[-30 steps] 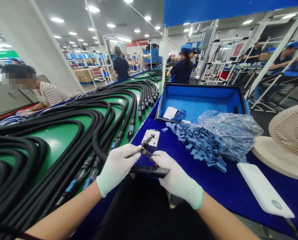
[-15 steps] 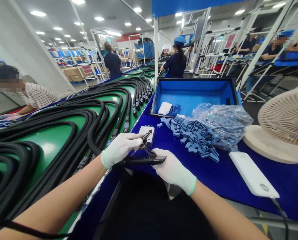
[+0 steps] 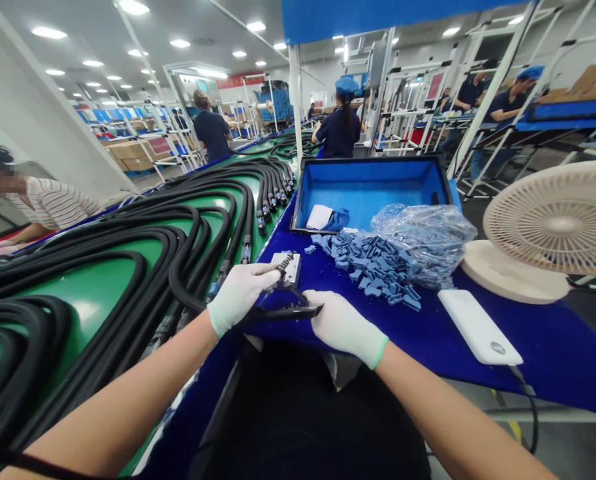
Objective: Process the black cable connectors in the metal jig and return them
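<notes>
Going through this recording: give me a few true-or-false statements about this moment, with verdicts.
1. The left hand and the right hand both wear white gloves. True.
2. The blue parts lie inside the open blue case. False: they lie in front of it, on the blue tabletop.
3. A dark ribbed part sits at the left hand's fingertips, above a white card. True.
4. The black corrugated cables lie beside the fan. False: they lie on a green surface, left of the hands.
5. A white power bank lies on the tabletop nearer than the fan. True.
</notes>
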Demonstrator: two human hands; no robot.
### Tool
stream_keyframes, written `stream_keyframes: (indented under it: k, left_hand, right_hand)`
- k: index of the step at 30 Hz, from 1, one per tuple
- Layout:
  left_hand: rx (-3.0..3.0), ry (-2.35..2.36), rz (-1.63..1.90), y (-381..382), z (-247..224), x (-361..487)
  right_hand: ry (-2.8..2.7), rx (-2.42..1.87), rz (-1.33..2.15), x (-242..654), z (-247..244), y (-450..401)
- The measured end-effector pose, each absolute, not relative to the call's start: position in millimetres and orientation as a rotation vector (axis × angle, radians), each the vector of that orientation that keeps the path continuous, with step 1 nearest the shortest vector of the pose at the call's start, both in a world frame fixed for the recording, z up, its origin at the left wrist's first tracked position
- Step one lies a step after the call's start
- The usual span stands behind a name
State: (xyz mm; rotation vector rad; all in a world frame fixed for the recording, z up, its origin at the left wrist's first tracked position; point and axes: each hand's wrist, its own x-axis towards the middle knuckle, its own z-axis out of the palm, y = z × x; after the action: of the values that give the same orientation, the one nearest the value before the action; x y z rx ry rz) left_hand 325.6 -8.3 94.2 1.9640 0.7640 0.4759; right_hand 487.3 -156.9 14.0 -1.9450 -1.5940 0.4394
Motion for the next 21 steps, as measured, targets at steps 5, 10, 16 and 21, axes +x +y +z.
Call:
stream_keyframes:
  k: [5,10,16,21]
  left_hand:
    - [1.84,0.734,0.45,-7.6,91.8,327.6]
    - [2.051,0.622,0.425,-13.4,96.9,324.9]
    - [2.321,0.365,0.102,-23.6,94.4,328.3]
    - [2.478,0.344,0.227,-34.8,81.3,324.0]
  right_hand:
    - [-1.447,-1.952,0.413,494.8,30.5,-181.3]
    - [-0.768,-1.334,1.111,468.8,33.4,-179.3]
    - [-0.546,-0.969,1.184,465.0,19.9,-166.5]
    - [-0.684,-0.96,1.229,468.8,20.0,-168.6]
